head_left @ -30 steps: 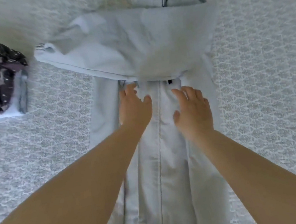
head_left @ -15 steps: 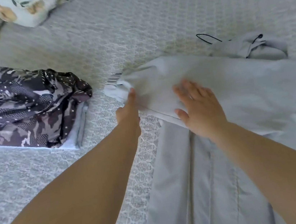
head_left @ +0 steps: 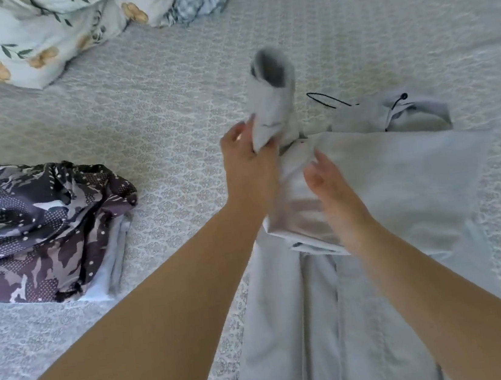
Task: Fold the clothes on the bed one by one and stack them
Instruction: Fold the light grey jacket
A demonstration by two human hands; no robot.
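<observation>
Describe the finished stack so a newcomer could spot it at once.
On the patterned grey bedspread, look to the left edge, below the floral pillows. The stack lies there apart from both hands, topped by a dark purple camouflage garment with white dots. Everything else being folded is plain pale grey.

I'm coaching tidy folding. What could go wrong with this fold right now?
The left hand grips only the lifted sleeve of the pale grey hoodie, so pulling it may drag the folded body askew. The right hand looks open above the fabric, hardly pinning it. The black drawstring lies loose and could snag.
</observation>
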